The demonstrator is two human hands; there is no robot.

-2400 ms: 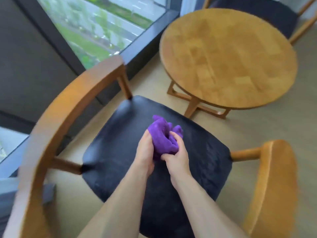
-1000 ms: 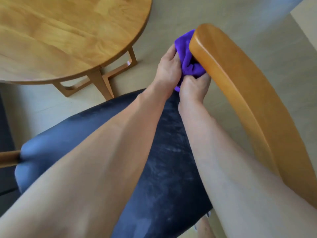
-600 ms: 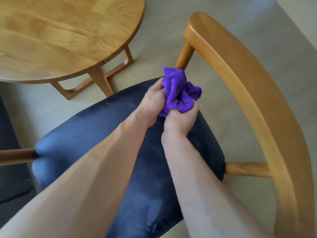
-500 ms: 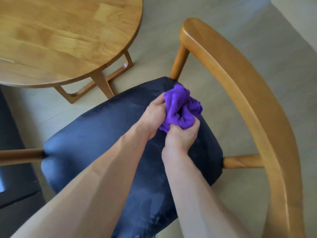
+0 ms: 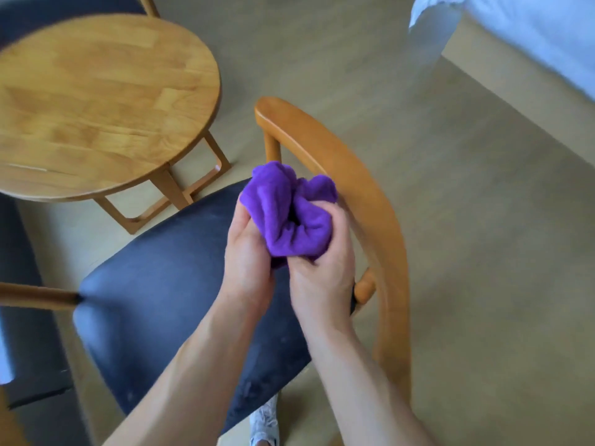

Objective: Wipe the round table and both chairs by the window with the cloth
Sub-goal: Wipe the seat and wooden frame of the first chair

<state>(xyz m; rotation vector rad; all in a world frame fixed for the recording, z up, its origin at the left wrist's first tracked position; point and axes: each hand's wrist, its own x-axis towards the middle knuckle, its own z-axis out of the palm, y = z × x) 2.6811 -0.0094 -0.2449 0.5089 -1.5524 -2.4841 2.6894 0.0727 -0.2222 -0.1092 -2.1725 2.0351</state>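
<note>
A bunched purple cloth (image 5: 286,210) is held between my left hand (image 5: 246,255) and my right hand (image 5: 325,272), lifted above the near chair's dark blue seat (image 5: 167,304). That chair's curved wooden back rail (image 5: 363,201) runs along the right of my hands. The round wooden table (image 5: 96,101) stands at the upper left. The second chair (image 5: 64,8) shows only as a dark seat and a wooden post behind the table.
A bed with white linen (image 5: 521,37) fills the top right corner. Beige floor (image 5: 483,252) spreads to the right of the chair. A dark wall or window frame (image 5: 19,252) runs down the left edge. A patterned shoe (image 5: 264,423) shows under the seat.
My hands left the end of the back rail and came back over the seat with the cloth, then rose. The view pulled back, showing more of the table and the bed.
</note>
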